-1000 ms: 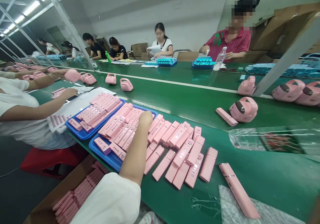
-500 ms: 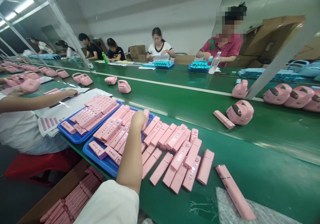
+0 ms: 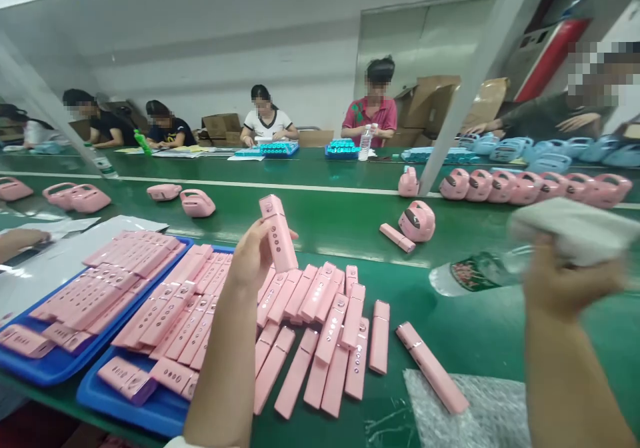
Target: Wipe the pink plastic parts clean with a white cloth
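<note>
My left hand [image 3: 250, 251] is closed around a pink bar-shaped plastic piece [image 3: 279, 236] and holds it up over the table. A row of small dark marks and a shiny band show on its face. At the right, my right hand [image 3: 565, 278] grips a pale grey cloth [image 3: 575, 228], both blurred by motion. Under my left hand, more pink pieces [image 3: 325, 301] lie in a loose pile. Beside them a blue tray [image 3: 125, 405] is filled with such pieces. One piece [image 3: 433, 368] rests partly on a sheet of bubble wrap [image 3: 470, 408].
A second filled blue tray [image 3: 45, 368] stands at the left. A plastic bottle [image 3: 470, 275] lies near my right hand. Pink handled housings [image 3: 417, 221] stand along the green table [image 3: 320, 218]. A co-worker's hand [image 3: 23, 243] is at the left; several people sit across.
My left hand has lifted a pink piece out from the tray area. My right hand has come into view with the cloth, and the view has swung right.
</note>
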`<state>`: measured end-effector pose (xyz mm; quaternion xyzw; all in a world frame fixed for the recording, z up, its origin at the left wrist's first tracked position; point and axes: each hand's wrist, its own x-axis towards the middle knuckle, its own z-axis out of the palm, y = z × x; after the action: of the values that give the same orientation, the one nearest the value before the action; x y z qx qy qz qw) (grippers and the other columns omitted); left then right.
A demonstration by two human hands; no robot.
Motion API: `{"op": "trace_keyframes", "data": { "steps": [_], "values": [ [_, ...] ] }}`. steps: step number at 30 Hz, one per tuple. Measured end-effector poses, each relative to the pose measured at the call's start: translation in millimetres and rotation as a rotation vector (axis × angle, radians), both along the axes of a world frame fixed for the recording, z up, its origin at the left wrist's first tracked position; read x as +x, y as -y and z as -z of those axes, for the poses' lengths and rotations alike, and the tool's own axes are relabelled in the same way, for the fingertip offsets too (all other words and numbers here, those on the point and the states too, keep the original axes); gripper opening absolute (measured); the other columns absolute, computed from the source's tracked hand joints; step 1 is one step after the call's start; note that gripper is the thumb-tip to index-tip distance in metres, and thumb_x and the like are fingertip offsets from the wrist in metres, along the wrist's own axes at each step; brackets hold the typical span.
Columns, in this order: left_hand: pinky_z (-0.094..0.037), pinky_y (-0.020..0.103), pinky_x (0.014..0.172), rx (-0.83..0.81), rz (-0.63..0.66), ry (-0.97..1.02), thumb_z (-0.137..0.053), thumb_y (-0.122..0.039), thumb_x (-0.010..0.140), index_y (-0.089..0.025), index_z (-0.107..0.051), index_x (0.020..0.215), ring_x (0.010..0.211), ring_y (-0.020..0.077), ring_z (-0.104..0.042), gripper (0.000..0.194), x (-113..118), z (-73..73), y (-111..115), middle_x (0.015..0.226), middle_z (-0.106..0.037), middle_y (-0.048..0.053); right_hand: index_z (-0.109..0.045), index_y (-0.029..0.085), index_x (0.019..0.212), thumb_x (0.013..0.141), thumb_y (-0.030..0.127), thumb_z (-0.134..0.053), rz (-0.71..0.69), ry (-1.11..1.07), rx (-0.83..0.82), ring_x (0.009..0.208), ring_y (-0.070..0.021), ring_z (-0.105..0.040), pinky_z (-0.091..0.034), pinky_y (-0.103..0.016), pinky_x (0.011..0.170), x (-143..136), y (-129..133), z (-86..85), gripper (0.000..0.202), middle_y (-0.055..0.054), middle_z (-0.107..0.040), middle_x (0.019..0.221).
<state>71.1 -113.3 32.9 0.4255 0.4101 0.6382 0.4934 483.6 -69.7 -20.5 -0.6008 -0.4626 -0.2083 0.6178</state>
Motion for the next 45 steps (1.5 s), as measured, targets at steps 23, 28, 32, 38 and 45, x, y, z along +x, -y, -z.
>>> {"op": "trace_keyframes", "data": {
  "steps": [23,28,32,38,45],
  "values": [
    [-0.043,0.018,0.041,-0.345,0.469,0.259,-0.055,-0.032,0.084,-0.016,-0.057,0.091,0.045,0.0084,-0.054,0.017,89,21.6,32,0.069,-0.062,0.001,-0.067,0.016,0.069,0.078,0.054,-0.053,-0.733,-0.216,-0.576,0.058,-0.0207,-0.063,-0.05,-0.03,0.05,-108,50,-12.8,0.041,-0.004,-0.067,0.064],
    [-0.043,0.017,0.04,-0.392,0.521,0.238,-0.07,-0.033,0.076,-0.019,-0.056,0.105,0.047,0.0082,-0.055,0.035,101,30.6,34,0.073,-0.062,-0.001,-0.068,0.018,0.108,0.09,0.045,-0.045,-0.918,-0.175,-0.345,0.09,-0.0272,-0.069,-0.058,-0.041,0.076,-141,54,9.4,0.039,-0.009,-0.072,0.098],
    [-0.045,0.02,0.041,-0.464,0.518,0.357,-0.055,-0.056,0.083,-0.014,-0.06,0.093,0.045,0.0106,-0.054,0.044,102,37.7,29,0.061,-0.058,0.001,-0.053,0.015,0.129,0.093,0.022,-0.037,-1.009,0.461,-0.017,0.127,-0.0247,-0.049,-0.044,-0.045,0.105,-169,75,21.4,0.041,-0.013,-0.062,0.124],
    [-0.05,0.025,0.049,-0.418,0.597,0.446,-0.042,-0.078,0.075,-0.013,-0.064,0.099,0.052,0.0169,-0.061,0.073,99,43.5,25,0.061,-0.062,0.005,-0.046,0.015,0.136,0.093,0.02,-0.034,-0.962,0.609,0.014,0.132,-0.0204,-0.041,-0.041,-0.042,0.108,-167,74,17.6,0.044,-0.013,-0.059,0.128],
    [-0.044,0.023,0.041,-0.399,0.51,0.372,-0.034,-0.081,0.075,-0.014,-0.061,0.107,0.049,0.0156,-0.058,0.079,96,27.8,27,0.065,-0.064,0.006,-0.055,0.013,0.125,0.091,0.016,-0.038,-1.205,0.695,0.127,0.129,-0.0159,-0.045,-0.031,-0.036,0.114,-170,78,18.8,0.038,-0.009,-0.065,0.119]
  ]
}}
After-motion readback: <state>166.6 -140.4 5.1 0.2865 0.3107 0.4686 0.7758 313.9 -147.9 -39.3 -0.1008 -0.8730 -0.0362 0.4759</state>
